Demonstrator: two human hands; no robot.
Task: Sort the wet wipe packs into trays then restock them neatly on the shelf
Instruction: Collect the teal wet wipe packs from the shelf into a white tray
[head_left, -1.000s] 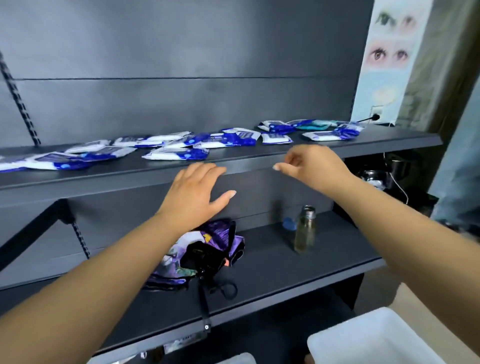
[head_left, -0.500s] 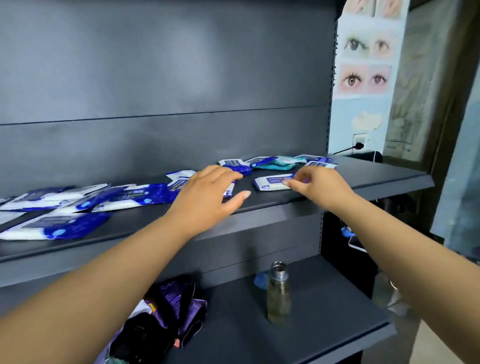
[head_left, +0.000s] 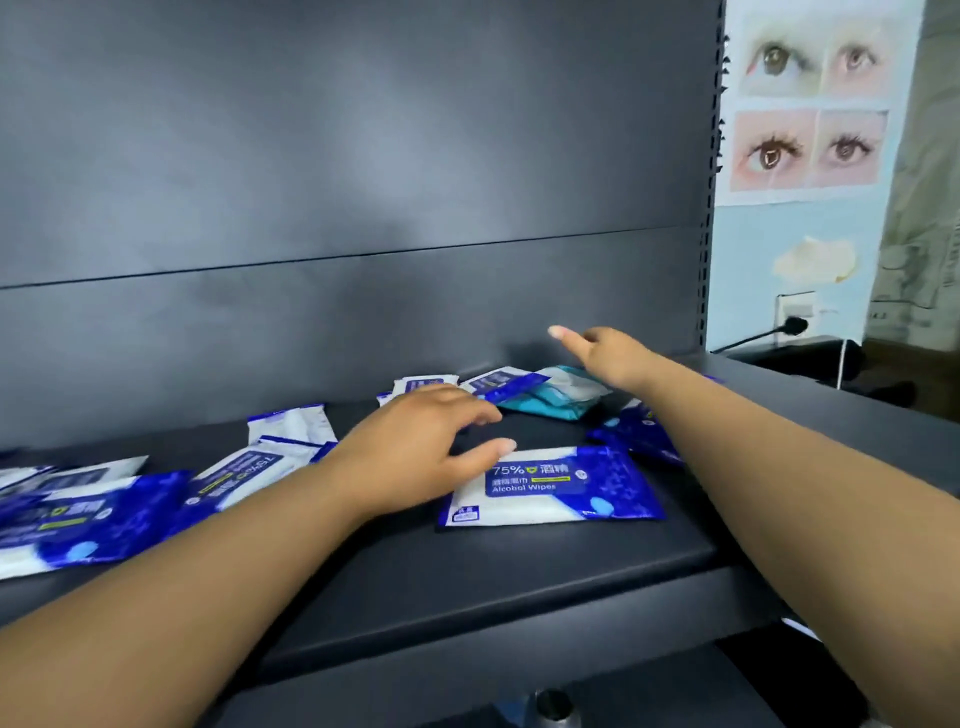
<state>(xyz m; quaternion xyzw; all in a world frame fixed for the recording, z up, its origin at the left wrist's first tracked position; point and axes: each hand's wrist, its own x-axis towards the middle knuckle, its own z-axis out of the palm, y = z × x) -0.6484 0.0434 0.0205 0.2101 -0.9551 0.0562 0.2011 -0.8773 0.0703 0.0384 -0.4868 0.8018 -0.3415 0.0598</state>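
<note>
The dark shelf (head_left: 519, 561) runs across the whole view, backed by a grey panel, with an eye-makeup poster (head_left: 810, 104) on the wall to its right. Alcohol wipe packs lie loose and flat along it: a scatter of blue-and-white ones (head_left: 93, 512) at the left, one large pack with its label facing up (head_left: 553, 486) near the front edge in the middle, a teal pack (head_left: 550, 397) farther back, and more blue packs (head_left: 639, 431) under the right forearm. No tray shows in this view.

The left hand (head_left: 415, 457) hovers low over the shelf, fingers loosely spread and holding nothing; its thumb tip sits at the top left edge of the labelled pack, though whether it touches is hard to tell. The right hand (head_left: 602, 358) is raised above the teal pack with the forefinger stretched out; the other fingers are hidden behind it, so I cannot tell whether they are curled or whether it holds anything.

The step looks like gathering packs for sorting. Doing it well likely means pinching each pack by its edge, separating teal from blue, and lifting overlapped ones singly.
</note>
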